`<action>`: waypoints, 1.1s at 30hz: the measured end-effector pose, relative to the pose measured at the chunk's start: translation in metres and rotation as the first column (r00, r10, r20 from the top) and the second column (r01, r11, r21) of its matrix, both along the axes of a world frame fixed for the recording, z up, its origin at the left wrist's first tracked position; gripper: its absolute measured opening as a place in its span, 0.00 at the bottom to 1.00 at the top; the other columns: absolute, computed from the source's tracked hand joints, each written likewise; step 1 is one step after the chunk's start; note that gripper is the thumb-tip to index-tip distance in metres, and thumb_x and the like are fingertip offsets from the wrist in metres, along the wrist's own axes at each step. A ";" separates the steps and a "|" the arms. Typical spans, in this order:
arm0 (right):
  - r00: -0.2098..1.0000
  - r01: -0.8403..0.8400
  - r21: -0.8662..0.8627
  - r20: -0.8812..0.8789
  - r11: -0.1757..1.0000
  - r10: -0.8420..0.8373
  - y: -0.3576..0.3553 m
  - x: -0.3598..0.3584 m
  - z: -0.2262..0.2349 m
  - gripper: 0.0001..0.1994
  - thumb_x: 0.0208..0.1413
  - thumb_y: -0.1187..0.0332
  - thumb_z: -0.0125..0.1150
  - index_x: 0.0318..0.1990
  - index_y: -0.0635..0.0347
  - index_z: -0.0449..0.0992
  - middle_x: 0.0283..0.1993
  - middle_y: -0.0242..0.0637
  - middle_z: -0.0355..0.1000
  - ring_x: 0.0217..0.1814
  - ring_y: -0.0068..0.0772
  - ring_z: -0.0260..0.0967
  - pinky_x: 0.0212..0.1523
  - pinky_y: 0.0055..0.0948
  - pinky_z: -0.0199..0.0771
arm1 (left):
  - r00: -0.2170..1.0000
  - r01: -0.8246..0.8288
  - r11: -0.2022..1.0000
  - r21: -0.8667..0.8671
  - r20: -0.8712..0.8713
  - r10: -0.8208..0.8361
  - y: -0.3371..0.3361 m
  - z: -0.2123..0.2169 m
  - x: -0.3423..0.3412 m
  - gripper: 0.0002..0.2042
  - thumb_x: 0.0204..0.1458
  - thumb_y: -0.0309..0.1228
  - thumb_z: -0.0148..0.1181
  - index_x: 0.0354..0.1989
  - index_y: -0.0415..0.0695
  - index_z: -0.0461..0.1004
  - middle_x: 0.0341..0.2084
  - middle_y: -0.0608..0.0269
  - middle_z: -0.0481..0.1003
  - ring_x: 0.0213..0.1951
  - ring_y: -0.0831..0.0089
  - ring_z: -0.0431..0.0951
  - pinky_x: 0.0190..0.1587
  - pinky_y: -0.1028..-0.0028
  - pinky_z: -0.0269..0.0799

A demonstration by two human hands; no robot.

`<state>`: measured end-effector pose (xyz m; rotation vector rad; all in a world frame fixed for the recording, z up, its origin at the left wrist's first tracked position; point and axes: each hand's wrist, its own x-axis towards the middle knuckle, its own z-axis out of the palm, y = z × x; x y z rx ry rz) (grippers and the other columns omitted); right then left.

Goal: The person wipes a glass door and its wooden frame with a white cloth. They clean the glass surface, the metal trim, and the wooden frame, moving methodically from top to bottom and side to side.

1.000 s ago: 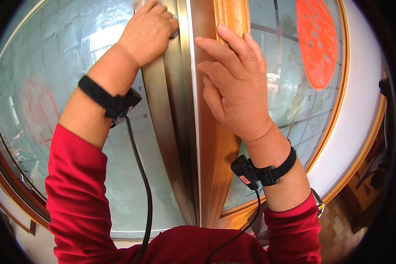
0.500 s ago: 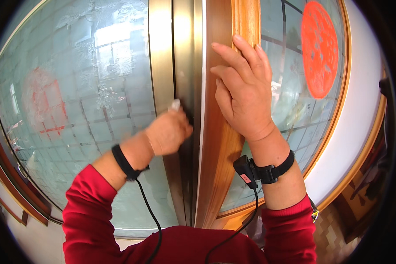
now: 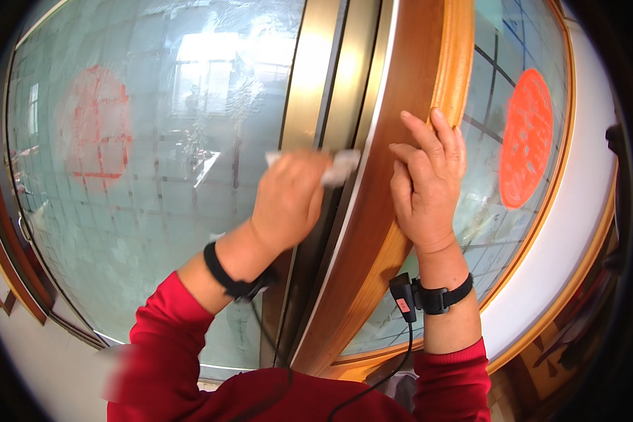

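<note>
My left hand (image 3: pixel 290 197), slightly blurred, is closed around a crumpled white cloth (image 3: pixel 342 169), possibly a tissue. Parts of it stick out on both sides of the fist. The cloth lies against the brass-coloured metal door frame (image 3: pixel 309 77), close to the white strip beside the wood. Over on the brown wooden door jamb (image 3: pixel 408 84), my right hand (image 3: pixel 432 186) rests with its fingers stretched out and apart, holding nothing. Its fingertips reach the lighter wooden moulding (image 3: pixel 456 56).
A large frosted glass pane (image 3: pixel 169 246) fills the left, with a faded red round decal (image 3: pixel 97 126). To the right, another pane carries a bright red round decal (image 3: pixel 526 141). Black wristbands (image 3: pixel 449 297) with cables hang from both wrists. White wall (image 3: pixel 577 211) stands at far right.
My left hand has moved right with the cloth, across the metal frame toward the wooden jamb. The view has shifted and tilted; my right hand stays on the wood.
</note>
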<state>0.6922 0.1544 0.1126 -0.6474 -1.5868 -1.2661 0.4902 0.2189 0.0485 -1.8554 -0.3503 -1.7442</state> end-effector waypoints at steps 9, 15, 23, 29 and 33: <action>1.000 0.026 -0.014 0.011 1.000 -0.026 -0.001 0.000 0.000 0.08 0.49 0.77 0.59 0.37 0.55 0.77 0.62 0.32 0.71 0.71 0.48 0.58 0.71 0.54 0.50 | 0.994 0.082 0.954 -0.287 0.088 -0.059 0.028 -0.002 0.073 0.27 0.52 0.16 0.49 0.65 0.35 0.63 0.65 0.41 0.63 0.50 0.43 0.76 0.52 0.58 0.75; 1.000 0.028 -0.013 0.013 1.000 -0.028 0.000 0.003 -0.001 0.08 0.49 0.77 0.59 0.38 0.55 0.77 0.62 0.33 0.71 0.72 0.49 0.58 0.71 0.54 0.50 | 0.980 0.187 0.914 -0.361 0.128 -0.150 0.026 -0.087 0.072 0.28 0.52 0.15 0.46 0.66 0.36 0.62 0.66 0.41 0.63 0.56 0.45 0.73 0.55 0.61 0.74; 0.999 -0.004 -0.026 0.040 1.000 0.005 -0.004 -0.001 0.000 0.09 0.49 0.77 0.59 0.38 0.55 0.77 0.61 0.35 0.71 0.71 0.52 0.58 0.71 0.57 0.49 | 0.960 0.261 0.852 -0.453 0.028 -0.279 -0.011 -0.113 0.019 0.26 0.51 0.13 0.48 0.61 0.35 0.68 0.56 0.41 0.73 0.55 0.46 0.75 0.58 0.61 0.73; 0.999 -0.013 -0.038 0.034 0.999 0.014 -0.005 -0.004 -0.001 0.09 0.48 0.77 0.60 0.38 0.55 0.77 0.60 0.34 0.71 0.71 0.52 0.58 0.71 0.58 0.49 | 0.912 0.329 0.942 0.068 0.237 -0.335 0.004 0.063 0.035 0.22 0.56 0.16 0.45 0.60 0.36 0.70 0.53 0.40 0.75 0.54 0.48 0.77 0.57 0.64 0.72; 0.999 -0.017 -0.042 0.037 0.999 0.018 -0.004 -0.001 -0.001 0.10 0.47 0.76 0.60 0.38 0.55 0.78 0.61 0.34 0.72 0.71 0.51 0.58 0.71 0.58 0.48 | 0.841 0.450 0.856 0.253 0.201 -0.502 0.020 0.208 0.075 0.19 0.60 0.21 0.48 0.60 0.39 0.72 0.51 0.43 0.77 0.53 0.53 0.78 0.56 0.66 0.72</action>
